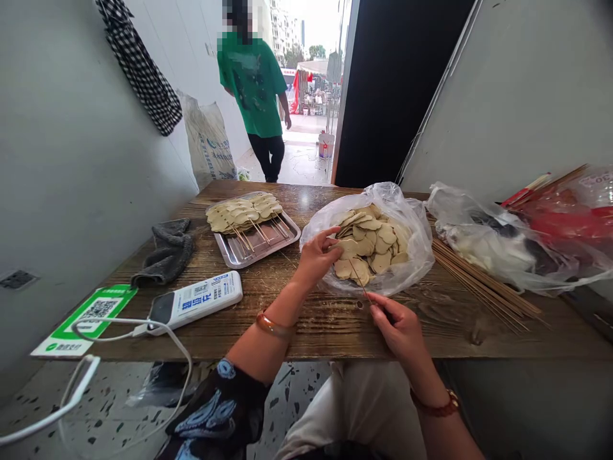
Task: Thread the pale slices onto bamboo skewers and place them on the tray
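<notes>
Right grip point(396, 324) pinched on a thin skewer point(360, 280), far end angled forward-left over pale slices point(373, 239). Slices sit in a clear bag point(417, 246), ahead of right grip, just right of left grip point(317, 259). Left fingers partly curled at the slices; can't tell if holding one. Stick bundle point(483, 284) right of right grip.
</notes>
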The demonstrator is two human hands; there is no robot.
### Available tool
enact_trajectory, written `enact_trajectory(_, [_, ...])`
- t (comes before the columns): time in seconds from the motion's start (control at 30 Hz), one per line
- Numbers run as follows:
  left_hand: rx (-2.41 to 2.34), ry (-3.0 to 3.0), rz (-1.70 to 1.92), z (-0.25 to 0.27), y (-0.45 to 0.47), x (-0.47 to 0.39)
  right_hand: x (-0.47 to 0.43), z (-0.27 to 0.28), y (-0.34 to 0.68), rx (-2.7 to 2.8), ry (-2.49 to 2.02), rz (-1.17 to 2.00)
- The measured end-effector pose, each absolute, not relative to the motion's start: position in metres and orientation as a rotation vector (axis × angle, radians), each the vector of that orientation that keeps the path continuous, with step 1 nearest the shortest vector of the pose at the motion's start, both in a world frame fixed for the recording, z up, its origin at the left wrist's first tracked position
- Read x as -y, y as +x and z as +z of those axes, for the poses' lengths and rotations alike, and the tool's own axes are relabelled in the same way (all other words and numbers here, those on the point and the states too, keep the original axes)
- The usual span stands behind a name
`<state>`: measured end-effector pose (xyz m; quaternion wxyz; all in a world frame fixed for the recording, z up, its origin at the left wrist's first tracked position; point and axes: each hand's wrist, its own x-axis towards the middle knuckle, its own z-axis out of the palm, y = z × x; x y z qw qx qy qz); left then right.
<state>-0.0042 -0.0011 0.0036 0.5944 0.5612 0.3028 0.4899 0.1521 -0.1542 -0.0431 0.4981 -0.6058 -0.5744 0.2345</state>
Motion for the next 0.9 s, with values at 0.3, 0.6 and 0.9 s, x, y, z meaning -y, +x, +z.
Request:
enact_trajectory(0.3, [-0.724, 1.300, 1.152, 0.0054, -0.0036, 0.0031, 0.1527, -0.0419, 0.1508, 1.415, -1.484, 0.521])
enact_trajectory(0.6, [-0.740, 1.312, 1.177, 0.0046, -0.0036, 0.0024, 0.1519, -0.0434, 0.1508, 1.419, -1.470, 0.527])
enact_trajectory(0.9, [-0.796, 1.412, 1.183, 0.0092, 0.0006, 0.0093, 0.1503, -0.0435, 0.1492, 1.403, -1.496, 0.508])
